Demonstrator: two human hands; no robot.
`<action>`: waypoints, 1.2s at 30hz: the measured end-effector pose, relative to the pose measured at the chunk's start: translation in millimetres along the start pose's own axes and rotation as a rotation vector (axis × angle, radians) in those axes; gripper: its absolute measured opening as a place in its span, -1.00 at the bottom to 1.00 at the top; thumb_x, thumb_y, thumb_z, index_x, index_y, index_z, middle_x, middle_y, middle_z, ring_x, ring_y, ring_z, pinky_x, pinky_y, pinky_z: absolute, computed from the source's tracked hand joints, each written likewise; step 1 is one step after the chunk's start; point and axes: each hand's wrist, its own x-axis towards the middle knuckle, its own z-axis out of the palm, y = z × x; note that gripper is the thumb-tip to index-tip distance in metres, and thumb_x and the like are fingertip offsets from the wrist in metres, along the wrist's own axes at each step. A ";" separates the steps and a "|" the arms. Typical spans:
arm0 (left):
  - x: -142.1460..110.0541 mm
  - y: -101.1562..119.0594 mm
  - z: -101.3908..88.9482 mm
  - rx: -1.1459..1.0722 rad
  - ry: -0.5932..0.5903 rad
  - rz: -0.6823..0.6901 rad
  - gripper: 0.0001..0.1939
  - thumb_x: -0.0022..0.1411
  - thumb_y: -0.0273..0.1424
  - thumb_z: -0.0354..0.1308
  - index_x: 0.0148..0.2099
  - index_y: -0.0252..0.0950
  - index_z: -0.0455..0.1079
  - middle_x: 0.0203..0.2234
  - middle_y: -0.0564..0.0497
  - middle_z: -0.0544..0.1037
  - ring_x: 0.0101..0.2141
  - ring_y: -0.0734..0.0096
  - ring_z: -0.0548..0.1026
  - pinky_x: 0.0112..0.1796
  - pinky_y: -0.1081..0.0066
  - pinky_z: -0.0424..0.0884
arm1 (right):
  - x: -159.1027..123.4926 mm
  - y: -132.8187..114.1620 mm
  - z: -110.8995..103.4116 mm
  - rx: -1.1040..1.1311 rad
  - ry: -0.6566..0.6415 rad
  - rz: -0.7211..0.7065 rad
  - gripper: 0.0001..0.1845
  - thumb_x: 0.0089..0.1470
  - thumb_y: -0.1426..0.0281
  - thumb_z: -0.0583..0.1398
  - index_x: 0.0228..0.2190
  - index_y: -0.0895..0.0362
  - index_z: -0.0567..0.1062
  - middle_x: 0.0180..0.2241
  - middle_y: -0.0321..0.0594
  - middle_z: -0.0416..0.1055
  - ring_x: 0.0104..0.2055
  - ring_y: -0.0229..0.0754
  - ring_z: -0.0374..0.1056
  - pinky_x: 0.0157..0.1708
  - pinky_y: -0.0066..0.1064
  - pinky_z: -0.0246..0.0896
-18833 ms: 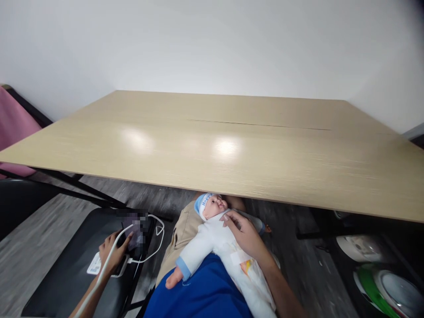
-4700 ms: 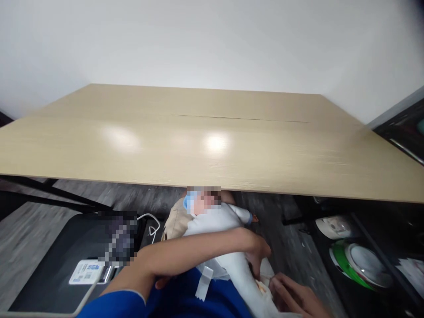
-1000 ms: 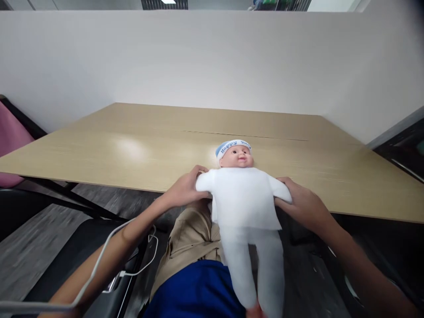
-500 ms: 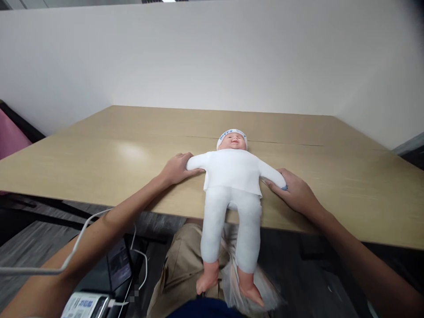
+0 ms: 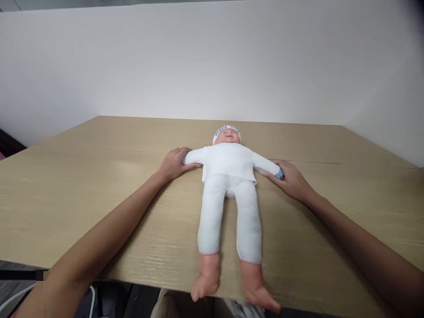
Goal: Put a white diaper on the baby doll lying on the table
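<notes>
A baby doll in a white long-sleeved top, white trousers and a white headband with blue lettering lies on its back on the wooden table. Its head points to the far side, and its bare feet reach the near edge. My left hand is closed around the end of the doll's sleeve on the left. My right hand grips the other sleeve end, where a blue cuff shows. Both of the doll's hands are hidden.
A pale wall or partition rises behind the table. Below the near edge at the left, a white cable hangs beside dark items. My knees in beige trousers are under the table edge.
The doll lies farther onto the table: its legs, which hung over the near edge, now rest on the tabletop. Both hands have kept hold of its arms and moved forward with it.
</notes>
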 end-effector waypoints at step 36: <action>-343.0 228.1 -36.4 -0.491 -0.545 0.444 -0.79 0.31 0.01 0.30 -0.02 0.30 0.65 -0.39 -0.02 0.68 -0.40 -0.05 0.63 -0.48 -0.08 0.60 | -243.7 -236.0 -25.8 0.320 0.274 -0.299 -0.69 0.25 0.53 0.15 -0.22 -0.18 0.51 -0.39 -0.28 0.59 -0.40 0.06 0.54 -0.35 -0.01 0.47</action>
